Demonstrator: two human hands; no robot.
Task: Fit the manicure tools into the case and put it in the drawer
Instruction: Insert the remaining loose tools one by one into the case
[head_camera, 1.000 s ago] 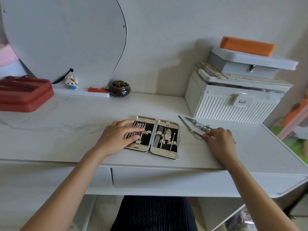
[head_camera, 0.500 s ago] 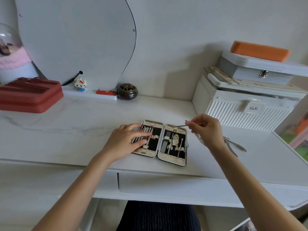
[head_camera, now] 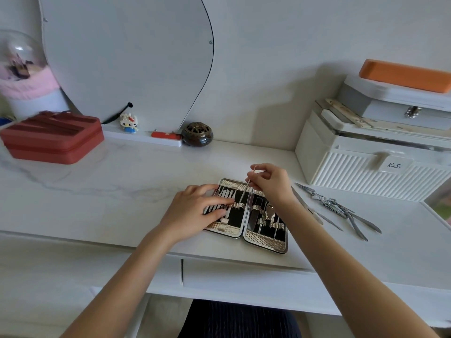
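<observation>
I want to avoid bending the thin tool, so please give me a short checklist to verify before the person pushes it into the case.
1. Case lies open and flat on the desk: ok.
2. Left hand presses the left half to steady it: ok.
3. Right hand pinches the thin tool securely: ok.
4. Tool tip points down at the strap row of the left half: ok.
5. A free loop is under the tip: cannot tell, too small to see.
6. Loose tools on the desk lie clear of the case: ok, but they are not yet packed.
</observation>
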